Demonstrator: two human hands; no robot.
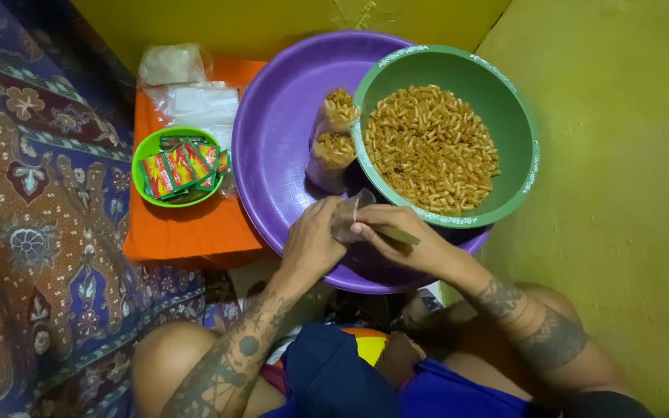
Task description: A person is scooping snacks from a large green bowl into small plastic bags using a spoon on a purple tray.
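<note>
While seemingly pinched, hands (354, 236) on clear bag (348, 215)

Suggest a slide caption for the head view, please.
Both hands open a small clear bag beside a green bowl of snacks.

1. The floor (629, 232) is painted a flat yellow-green, with small dark specks on the right side.
2. A wall (272, 19) of a similar yellow runs along the top edge, and a thin dark seam marks where it meets the floor on the upper right.
3. A patterned cloth (32, 232) in blue, maroon and cream, with floral and paisley motifs, covers the left side.
4. The light is warm and even, dimming toward the upper left corner, where the cloth falls into shadow.
</note>
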